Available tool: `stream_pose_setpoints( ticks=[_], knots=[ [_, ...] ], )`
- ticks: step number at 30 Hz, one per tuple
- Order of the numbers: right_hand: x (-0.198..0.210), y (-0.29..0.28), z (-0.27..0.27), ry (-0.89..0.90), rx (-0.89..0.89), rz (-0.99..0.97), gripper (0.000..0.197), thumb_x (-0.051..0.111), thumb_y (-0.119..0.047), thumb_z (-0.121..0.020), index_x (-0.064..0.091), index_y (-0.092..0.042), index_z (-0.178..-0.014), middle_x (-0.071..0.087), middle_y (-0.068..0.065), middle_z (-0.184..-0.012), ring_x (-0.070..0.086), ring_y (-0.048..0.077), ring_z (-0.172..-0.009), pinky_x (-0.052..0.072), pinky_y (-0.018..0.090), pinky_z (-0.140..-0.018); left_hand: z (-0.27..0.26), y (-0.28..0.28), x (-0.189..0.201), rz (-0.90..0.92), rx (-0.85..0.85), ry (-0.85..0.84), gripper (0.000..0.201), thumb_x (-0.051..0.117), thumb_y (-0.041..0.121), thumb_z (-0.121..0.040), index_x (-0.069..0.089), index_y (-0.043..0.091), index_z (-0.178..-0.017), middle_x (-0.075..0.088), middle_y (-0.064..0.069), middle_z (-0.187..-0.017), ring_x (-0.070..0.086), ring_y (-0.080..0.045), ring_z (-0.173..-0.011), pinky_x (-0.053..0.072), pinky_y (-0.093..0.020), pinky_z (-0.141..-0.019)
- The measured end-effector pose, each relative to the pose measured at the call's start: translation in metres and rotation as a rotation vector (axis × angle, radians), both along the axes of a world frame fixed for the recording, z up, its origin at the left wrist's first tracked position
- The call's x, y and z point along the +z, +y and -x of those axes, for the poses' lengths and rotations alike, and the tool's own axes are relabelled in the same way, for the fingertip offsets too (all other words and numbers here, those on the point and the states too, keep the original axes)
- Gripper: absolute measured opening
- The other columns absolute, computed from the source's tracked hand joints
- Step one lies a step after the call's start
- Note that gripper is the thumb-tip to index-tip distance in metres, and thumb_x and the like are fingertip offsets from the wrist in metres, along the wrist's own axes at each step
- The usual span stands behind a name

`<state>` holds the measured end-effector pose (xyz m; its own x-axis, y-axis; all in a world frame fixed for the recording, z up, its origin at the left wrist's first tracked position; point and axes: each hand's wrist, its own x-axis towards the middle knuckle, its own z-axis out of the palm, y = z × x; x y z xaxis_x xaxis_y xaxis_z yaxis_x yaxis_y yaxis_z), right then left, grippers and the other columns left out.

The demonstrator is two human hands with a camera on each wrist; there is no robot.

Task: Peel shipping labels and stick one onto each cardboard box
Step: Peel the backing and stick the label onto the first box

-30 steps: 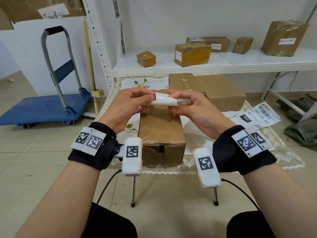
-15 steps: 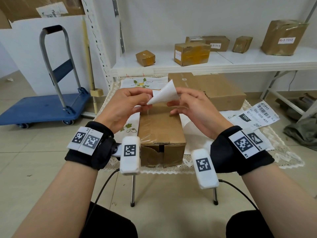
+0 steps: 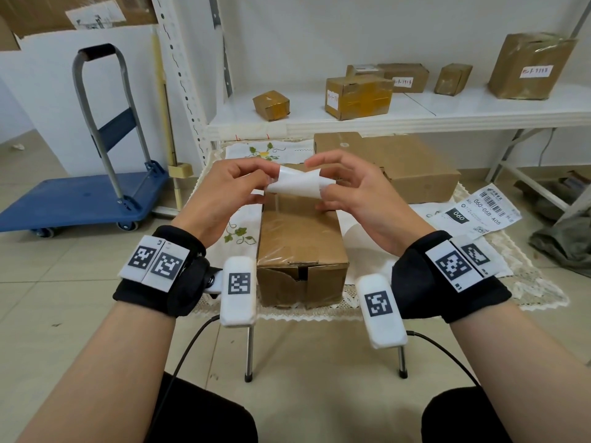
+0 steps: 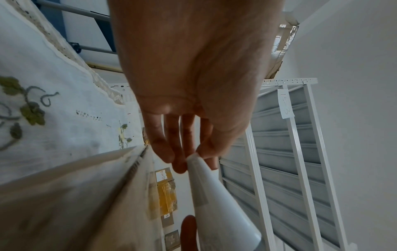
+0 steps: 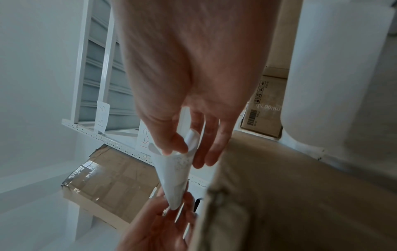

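Left hand [image 3: 230,190] and right hand [image 3: 348,193] pinch opposite ends of curled white paper label [image 3: 295,186] above taped brown cardboard box [image 3: 300,241]. Risk: adhesive folding onto itself, creasing label.

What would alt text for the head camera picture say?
Two hands, left hand and right hand, pinch opposite ends of a curled white label above a taped cardboard box on a small cloth-covered table. More boxes sit on a white shelf behind.
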<state>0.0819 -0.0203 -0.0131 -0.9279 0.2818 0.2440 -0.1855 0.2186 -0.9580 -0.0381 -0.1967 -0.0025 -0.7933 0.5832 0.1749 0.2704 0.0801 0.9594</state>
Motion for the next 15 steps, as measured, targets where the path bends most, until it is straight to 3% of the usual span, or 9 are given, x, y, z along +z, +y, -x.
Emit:
stream_pose_setpoints(
  ticks=[5,8,10,12,15],
  knots=[
    [-0.0004,-0.0023,0.0011,0.017,-0.042,0.022,0.025,0.063,0.002,-0.094,0.071,-0.012,-0.114,0.064,-0.002,-0.108,0.067,0.007,-0.093,0.061,0.041,-0.088,0.0012,0.0016,-0.0014,-0.013,0.017,0.053,0.025,0.054,0.005,-0.100,0.075,0.017,-0.094,0.074,0.005,-0.106,0.069,-0.010,-0.095,0.060,-0.024,-0.084],
    [-0.0031,-0.0018,0.0031,0.028,-0.060,0.020,0.020,0.066,0.000,-0.093,0.071,-0.010,-0.109,0.066,-0.002,-0.103,0.067,0.014,-0.088,0.061,0.039,-0.083,0.0005,0.0037,-0.0022,-0.018,0.031,0.091,0.012,0.059,0.010,-0.101,0.069,0.016,-0.103,0.075,0.012,-0.096,0.072,-0.008,-0.090,0.060,-0.021,-0.074],
    [-0.0042,-0.0018,0.0050,0.033,-0.075,0.014,0.020,0.067,0.001,-0.092,0.071,-0.014,-0.104,0.065,-0.001,-0.101,0.064,0.016,-0.081,0.060,0.035,-0.077,-0.0015,0.0047,-0.0024,0.003,0.007,0.154,0.009,0.065,0.016,-0.099,0.065,0.020,-0.107,0.072,0.006,-0.109,0.071,-0.014,-0.094,0.062,-0.026,-0.076],
    [-0.0049,-0.0010,0.0069,0.038,-0.100,0.011,0.024,0.064,0.006,-0.090,0.069,-0.016,-0.099,0.064,0.000,-0.098,0.062,0.013,-0.074,0.058,0.030,-0.068,-0.0032,0.0044,-0.0021,0.038,-0.049,0.234,0.020,0.069,0.021,-0.097,0.064,0.024,-0.116,0.065,0.006,-0.125,0.071,-0.018,-0.098,0.061,-0.026,-0.075],
    [-0.0044,-0.0007,0.0073,0.047,-0.112,0.019,0.027,0.063,0.007,-0.090,0.067,-0.020,-0.094,0.063,0.001,-0.099,0.062,0.016,-0.075,0.053,0.028,-0.063,-0.0037,0.0036,-0.0020,0.127,-0.159,0.369,0.038,0.071,0.028,-0.094,0.065,0.034,-0.131,0.054,0.012,-0.139,0.062,-0.007,-0.113,0.057,-0.020,-0.084]
  ],
)
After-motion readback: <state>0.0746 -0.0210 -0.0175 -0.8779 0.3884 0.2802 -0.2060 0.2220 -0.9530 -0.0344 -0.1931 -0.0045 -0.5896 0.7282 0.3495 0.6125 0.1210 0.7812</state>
